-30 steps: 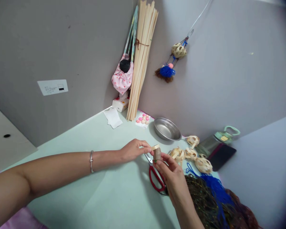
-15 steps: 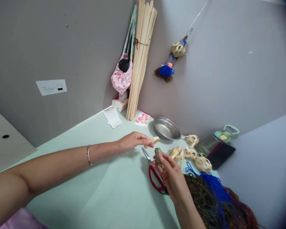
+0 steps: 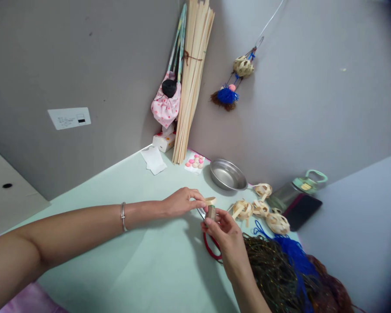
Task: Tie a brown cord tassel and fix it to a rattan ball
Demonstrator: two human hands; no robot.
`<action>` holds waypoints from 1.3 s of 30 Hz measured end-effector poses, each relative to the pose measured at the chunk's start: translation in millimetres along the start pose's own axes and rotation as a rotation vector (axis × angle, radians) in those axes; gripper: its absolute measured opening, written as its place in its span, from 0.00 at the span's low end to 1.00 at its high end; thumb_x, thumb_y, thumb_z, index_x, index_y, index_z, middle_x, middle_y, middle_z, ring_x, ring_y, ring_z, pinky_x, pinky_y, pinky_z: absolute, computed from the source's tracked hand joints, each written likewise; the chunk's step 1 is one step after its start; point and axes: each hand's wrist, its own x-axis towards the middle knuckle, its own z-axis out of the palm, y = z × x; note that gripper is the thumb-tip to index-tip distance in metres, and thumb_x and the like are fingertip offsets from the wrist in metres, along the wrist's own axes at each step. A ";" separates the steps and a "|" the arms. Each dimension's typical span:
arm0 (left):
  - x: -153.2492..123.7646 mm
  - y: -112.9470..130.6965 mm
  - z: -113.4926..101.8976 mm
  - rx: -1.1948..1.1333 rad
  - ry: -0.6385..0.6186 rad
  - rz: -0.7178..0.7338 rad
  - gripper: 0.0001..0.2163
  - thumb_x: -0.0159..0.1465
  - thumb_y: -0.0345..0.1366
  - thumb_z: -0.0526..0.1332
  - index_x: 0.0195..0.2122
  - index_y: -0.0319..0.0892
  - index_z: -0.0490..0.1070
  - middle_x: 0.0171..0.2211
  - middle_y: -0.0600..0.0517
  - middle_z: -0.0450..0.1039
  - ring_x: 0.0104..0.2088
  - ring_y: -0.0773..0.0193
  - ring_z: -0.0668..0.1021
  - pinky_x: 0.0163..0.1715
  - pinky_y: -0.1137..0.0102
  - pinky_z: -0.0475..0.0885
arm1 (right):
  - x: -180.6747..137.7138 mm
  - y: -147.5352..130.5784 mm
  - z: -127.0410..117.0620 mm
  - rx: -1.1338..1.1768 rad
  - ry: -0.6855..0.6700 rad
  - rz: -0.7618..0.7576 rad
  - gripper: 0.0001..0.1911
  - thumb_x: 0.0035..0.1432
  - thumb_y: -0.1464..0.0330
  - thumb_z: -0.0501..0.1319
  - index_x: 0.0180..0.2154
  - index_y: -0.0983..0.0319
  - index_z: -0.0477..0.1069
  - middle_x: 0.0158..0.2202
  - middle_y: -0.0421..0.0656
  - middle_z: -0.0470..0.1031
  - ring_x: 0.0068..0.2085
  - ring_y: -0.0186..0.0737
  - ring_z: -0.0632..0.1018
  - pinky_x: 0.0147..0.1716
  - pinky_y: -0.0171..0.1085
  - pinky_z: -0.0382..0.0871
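A pale, curled wood-like strip (image 3: 210,200) is pinched between the thumb and fingers of my left hand (image 3: 184,202). Held in the fingertips of my right hand (image 3: 230,237) is a small brown block-like piece with a green end (image 3: 211,211); its exact kind I cannot make out. The two hands are close together above the pale green table, strip and piece almost meeting. Beneath my right hand lie scissors (image 3: 210,248) with red handles, partly covered by the fingers.
A steel bowl (image 3: 228,175) sits behind the hands, beside pink and cream beads (image 3: 195,161). Several woven strip balls (image 3: 243,209) lie to the right, near a bottle (image 3: 285,195) and phone (image 3: 302,211). Dark and blue cords (image 3: 276,261) are heaped at front right. Long strips (image 3: 193,82) lean in the corner.
My right hand has moved left and slightly up with the brown piece, closing the gap to the strip. My left hand has shifted slightly down and left.
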 end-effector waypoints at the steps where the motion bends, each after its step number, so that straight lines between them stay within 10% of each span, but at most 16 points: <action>1: -0.2 1.7 -1.1 0.012 0.002 -0.005 0.15 0.65 0.47 0.59 0.35 0.43 0.80 0.41 0.50 0.76 0.42 0.61 0.76 0.49 0.69 0.65 | 0.1 0.0 0.2 -0.009 0.009 -0.002 0.21 0.41 0.60 0.76 0.38 0.59 0.76 0.33 0.40 0.77 0.31 0.41 0.79 0.36 0.41 0.76; 7: 4.3 3.7 -9.2 -0.241 -0.179 -0.040 0.14 0.64 0.46 0.60 0.37 0.41 0.78 0.38 0.51 0.77 0.43 0.62 0.76 0.49 0.70 0.65 | 2.1 -1.8 -2.6 0.010 0.041 0.009 0.31 0.42 0.59 0.75 0.48 0.58 0.72 0.31 0.38 0.75 0.30 0.43 0.81 0.35 0.41 0.76; 32: 14.1 -0.5 -28.9 -0.285 -0.182 0.001 0.15 0.63 0.48 0.63 0.37 0.40 0.79 0.38 0.50 0.79 0.41 0.64 0.76 0.50 0.69 0.66 | 8.9 2.6 -9.8 0.328 -0.123 0.198 0.23 0.48 0.60 0.73 0.45 0.63 0.75 0.38 0.46 0.82 0.35 0.38 0.81 0.36 0.36 0.77; 39: 16.1 12.5 -51.8 -0.464 -0.104 0.069 0.13 0.64 0.46 0.64 0.37 0.40 0.78 0.39 0.47 0.79 0.43 0.63 0.77 0.53 0.65 0.65 | 13.7 13.3 -20.8 -0.303 -0.283 0.027 0.20 0.54 0.55 0.67 0.42 0.63 0.75 0.25 0.38 0.72 0.26 0.32 0.70 0.27 0.32 0.65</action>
